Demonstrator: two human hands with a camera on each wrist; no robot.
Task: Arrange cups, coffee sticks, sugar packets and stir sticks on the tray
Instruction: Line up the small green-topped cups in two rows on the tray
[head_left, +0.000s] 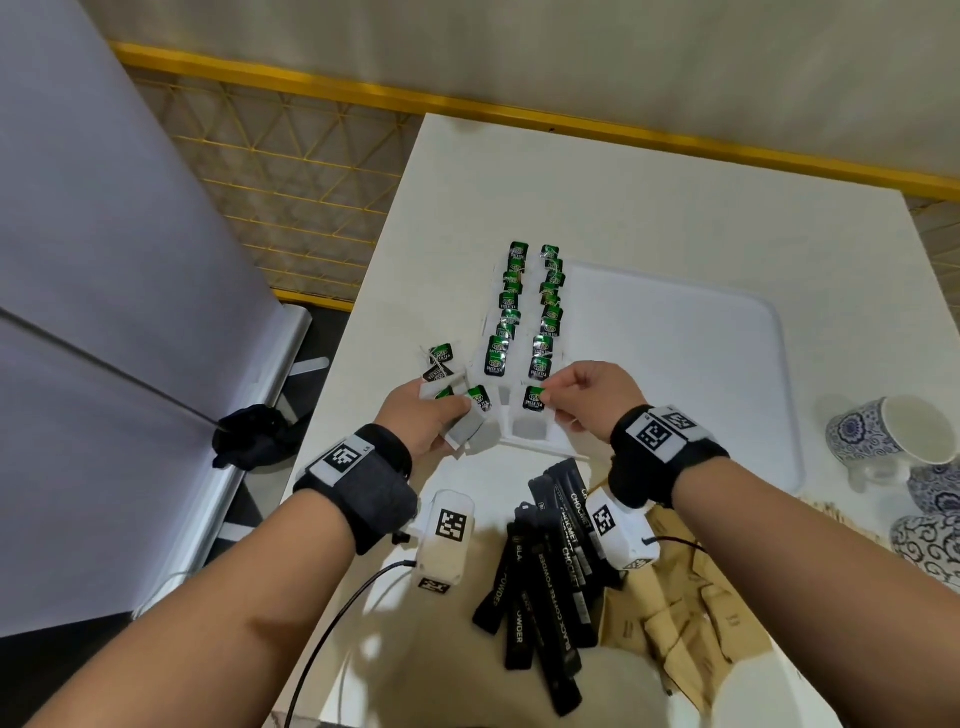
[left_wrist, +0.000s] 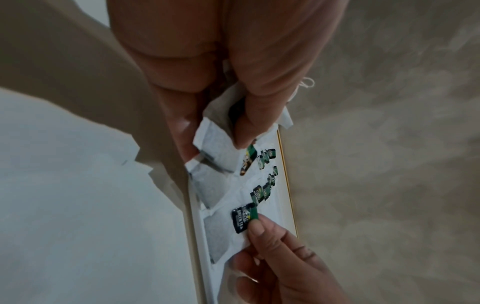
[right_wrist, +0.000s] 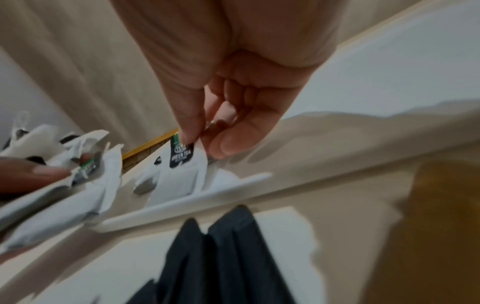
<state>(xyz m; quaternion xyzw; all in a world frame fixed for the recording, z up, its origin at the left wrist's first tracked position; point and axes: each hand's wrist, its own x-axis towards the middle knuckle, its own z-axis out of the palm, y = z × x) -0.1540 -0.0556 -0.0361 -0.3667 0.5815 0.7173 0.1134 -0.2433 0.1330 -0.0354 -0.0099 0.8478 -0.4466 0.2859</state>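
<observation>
The right hand (head_left: 582, 395) pinched the green tag of a tea bag (head_left: 532, 402) between thumb and forefinger, the other fingers curled in, and held it at the near end of the right-hand row on the tray (head_left: 727, 374) — probably to lay it in line with the rest. The left hand (head_left: 426, 415) gripped a small bunch of tea bags (head_left: 470, 415) against its palm, thumb on top, which looked like a supply kept ready for feeding the rows one at a time. Two rows of bags (head_left: 527, 312) ran away from the person along the tray's left edge, tags uppermost and overlapping, so that each label showed; a few loose bags (head_left: 439, 361) lay on the table just left of them. The task's own things were not yet on the tray: the black coffee sticks (head_left: 550, 571) lay in a loose fan on the table near the wrists, the brown sugar packets (head_left: 675, 613) were heaped beside them to the right, and the blue-and-white cups (head_left: 893, 441) stood off the tray's right edge (one on its side, its mouth toward the camera). Pale sticks (head_left: 831, 512) showed near the cups, too small to be sure of. The table (head_left: 571, 182) was white and plain, set against a pale wall — a yellow wire rack (head_left: 291, 208) stood behind it and a grey board (head_left: 104, 312) leaned at the left.
</observation>
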